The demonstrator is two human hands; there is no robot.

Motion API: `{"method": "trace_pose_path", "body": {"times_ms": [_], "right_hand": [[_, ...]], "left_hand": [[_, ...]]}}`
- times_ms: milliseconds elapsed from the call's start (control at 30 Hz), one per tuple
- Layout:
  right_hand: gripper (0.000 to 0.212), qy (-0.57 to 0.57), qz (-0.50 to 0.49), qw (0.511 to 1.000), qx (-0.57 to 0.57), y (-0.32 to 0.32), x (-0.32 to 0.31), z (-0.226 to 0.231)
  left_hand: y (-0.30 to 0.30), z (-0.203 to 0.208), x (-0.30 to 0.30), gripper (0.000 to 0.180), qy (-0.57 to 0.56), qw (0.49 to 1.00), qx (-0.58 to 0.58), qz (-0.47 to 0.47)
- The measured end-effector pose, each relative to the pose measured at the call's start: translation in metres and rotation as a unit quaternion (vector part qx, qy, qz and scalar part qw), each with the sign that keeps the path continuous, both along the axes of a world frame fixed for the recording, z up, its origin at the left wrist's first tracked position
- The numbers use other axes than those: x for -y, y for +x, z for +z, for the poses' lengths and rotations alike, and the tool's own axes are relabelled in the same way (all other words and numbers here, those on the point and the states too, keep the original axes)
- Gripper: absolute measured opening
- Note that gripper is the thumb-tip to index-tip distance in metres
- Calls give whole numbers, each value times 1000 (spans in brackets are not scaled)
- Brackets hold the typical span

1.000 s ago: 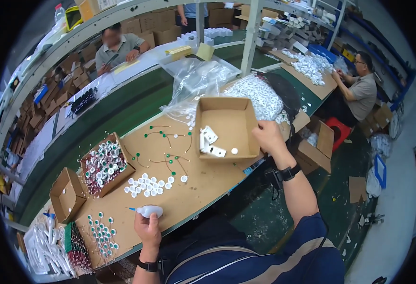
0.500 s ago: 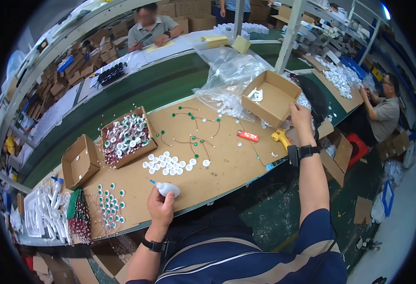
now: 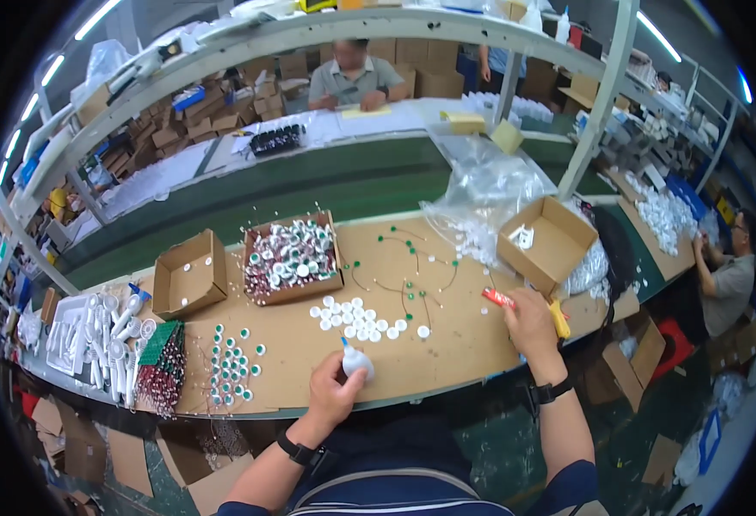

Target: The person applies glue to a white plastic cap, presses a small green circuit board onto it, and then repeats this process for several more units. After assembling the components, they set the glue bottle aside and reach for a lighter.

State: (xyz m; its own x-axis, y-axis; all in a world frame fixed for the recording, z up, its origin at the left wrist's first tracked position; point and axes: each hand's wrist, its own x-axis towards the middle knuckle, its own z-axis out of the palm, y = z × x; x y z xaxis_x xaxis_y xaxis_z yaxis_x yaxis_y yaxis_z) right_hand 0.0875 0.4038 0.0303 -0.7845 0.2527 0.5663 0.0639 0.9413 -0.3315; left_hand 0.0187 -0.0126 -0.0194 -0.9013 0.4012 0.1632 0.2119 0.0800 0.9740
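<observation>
In my left hand is a white squeeze bottle, tilted up with its thin nozzle pointing away from me. The fingers wrap round its body. At the table's right part, my right hand has its fingertips closed on the end of a red lighter, which is close to the tabletop. A yellow hand tool lies just right of that hand, partly hidden by it. Several white round caps lie beyond the bottle. Past them are thin wires with small green discs.
A carton heaped with wired white parts stands beside an open carton. Another carton sits at the right, next to plastic bags. White handles and wired discs lie at left. Two people work at other tables.
My right hand has left the carton at the right and come nearer, onto the red lighter. My left hand still holds the bottle. The view has shifted, showing more of the overhead shelf.
</observation>
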Motion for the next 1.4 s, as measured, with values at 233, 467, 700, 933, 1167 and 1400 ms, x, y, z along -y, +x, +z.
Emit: {"method": "trace_pose_path", "body": {"times_ms": [233, 467, 700, 933, 1167, 1400], "right_hand": [[25, 34, 2, 996, 81, -15, 12, -6], [17, 81, -44, 987, 128, -30, -5, -26], [27, -277, 5, 959, 61, 28, 30, 9], [34, -593, 143, 792, 27, 121, 55, -15], [33, -685, 63, 724, 42, 180, 64, -89], [48, -710, -38, 695, 107, 173, 72, -160]], "left_hand": [[1, 10, -6, 36, -57, 996, -57, -35], [28, 39, -21, 38, -89, 969, -122, -194], [68, 61, -40, 40, -143, 924, -88, -343], [65, 14, -73, 44, -201, 872, -37, -444], [49, -26, -112, 40, -278, 846, -40, -453], [53, -81, -133, 41, -278, 851, -11, -446]]}}
